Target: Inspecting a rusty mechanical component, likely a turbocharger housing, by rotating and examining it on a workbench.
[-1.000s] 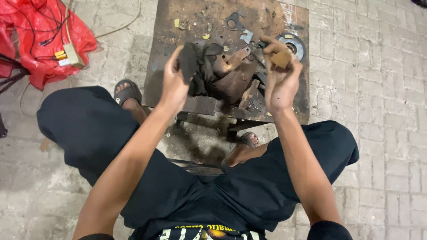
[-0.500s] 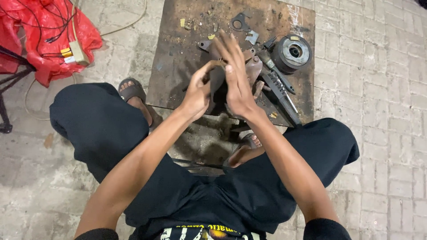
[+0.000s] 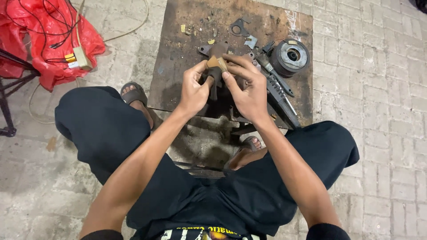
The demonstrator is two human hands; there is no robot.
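Observation:
Both of my hands meet over a rusty metal board (image 3: 178, 58) on the paved ground. My left hand (image 3: 194, 86) and my right hand (image 3: 248, 86) together pinch a small folded piece of brown abrasive paper (image 3: 216, 62) against a dark, greasy metal part (image 3: 214, 80) held between them. The part's shape is mostly hidden by my fingers. I sit low with knees spread, in black trousers and sandals.
A round grey pulley-like part (image 3: 291, 55), a long shaft with a spring (image 3: 278, 86), a flat metal bracket (image 3: 240, 27) and small scraps lie on the board. A red plastic sheet (image 3: 44, 40) with cables and a socket block lies at the upper left, beside a dark metal stand (image 3: 6, 98).
My hands were apart a second ago, the right one lifting the brown piece. They came together and now sit lower over the board, pressing the brown piece onto the dark part.

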